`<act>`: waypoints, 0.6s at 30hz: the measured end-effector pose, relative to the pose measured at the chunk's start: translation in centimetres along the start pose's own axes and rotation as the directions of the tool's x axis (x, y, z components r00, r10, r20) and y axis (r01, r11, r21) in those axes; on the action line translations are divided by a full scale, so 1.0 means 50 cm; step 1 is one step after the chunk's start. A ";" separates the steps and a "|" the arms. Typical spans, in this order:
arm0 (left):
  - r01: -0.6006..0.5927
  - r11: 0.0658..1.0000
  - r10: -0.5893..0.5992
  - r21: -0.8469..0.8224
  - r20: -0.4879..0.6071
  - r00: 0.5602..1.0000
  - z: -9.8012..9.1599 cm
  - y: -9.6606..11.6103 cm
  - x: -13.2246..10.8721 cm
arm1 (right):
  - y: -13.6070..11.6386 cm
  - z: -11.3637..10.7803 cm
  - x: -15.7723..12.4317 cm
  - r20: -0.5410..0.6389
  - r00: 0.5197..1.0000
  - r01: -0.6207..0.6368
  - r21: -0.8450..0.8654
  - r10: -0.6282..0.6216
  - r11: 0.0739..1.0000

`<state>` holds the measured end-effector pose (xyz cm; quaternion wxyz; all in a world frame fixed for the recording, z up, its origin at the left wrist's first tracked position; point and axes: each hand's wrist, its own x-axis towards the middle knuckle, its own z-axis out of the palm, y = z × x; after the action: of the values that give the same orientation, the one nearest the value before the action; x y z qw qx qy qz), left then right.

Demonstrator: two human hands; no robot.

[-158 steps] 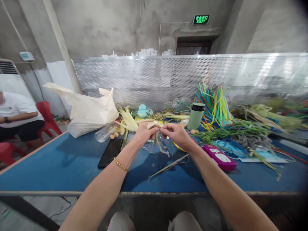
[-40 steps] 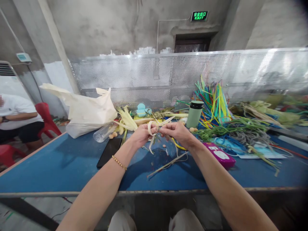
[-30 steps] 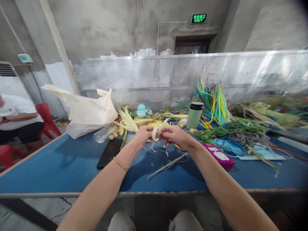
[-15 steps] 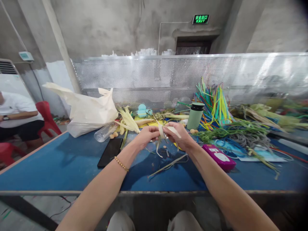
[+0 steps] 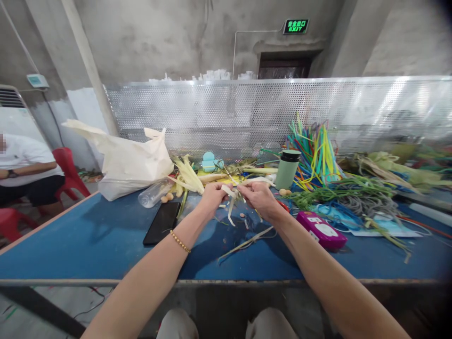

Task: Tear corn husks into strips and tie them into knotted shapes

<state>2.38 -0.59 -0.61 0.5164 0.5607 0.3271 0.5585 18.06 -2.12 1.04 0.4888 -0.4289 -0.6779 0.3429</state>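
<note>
Over the middle of the blue table [image 5: 116, 249], both hands pinch a pale strip of corn husk [image 5: 231, 212]. My left hand [image 5: 213, 197] is closed on one side of it, fingertips together. My right hand [image 5: 259, 197] grips the other side, and a wider pale piece sticks out above its knuckles. Loose ends dangle between the two hands; how they are joined is too small to tell. Below them on the table lie a thin dry stalk [image 5: 245, 245] and small scraps. More corn husk [image 5: 189, 172] is heaped behind my left hand.
On the left are a white plastic bag [image 5: 136, 162], a clear bottle [image 5: 152, 195] and a black phone [image 5: 160, 226]. To the right stand a green cup [image 5: 287, 172], a purple box [image 5: 322, 230], coloured strips [image 5: 314, 150] and green cord [image 5: 328, 193]. A seated person [image 5: 26, 160] is at far left.
The husk band that stood looped between my fingertips now lies lower and flatter. My right hand has turned slightly, and its pale piece now points up and back to the right.
</note>
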 end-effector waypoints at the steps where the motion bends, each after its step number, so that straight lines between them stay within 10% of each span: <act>1: 0.036 0.998 -0.036 -0.056 0.010 0.999 0.002 0.000 -0.001 | 0.001 0.000 -0.001 0.012 1.000 0.016 -0.008 -0.016 1.000; 10: 0.343 0.904 -0.319 -0.257 0.131 0.939 0.004 0.026 -0.013 | -0.017 -0.005 -0.015 0.099 0.994 -0.062 0.135 0.048 0.989; 18: 0.299 0.944 -0.269 -0.141 0.198 0.943 -0.002 0.033 -0.019 | -0.017 -0.008 -0.009 0.156 0.978 -0.158 0.128 0.137 0.979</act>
<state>1.78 -1.88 0.67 0.6641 0.5088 0.3093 0.4521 18.29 -2.85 1.73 0.4399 -0.4165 -0.6524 0.4555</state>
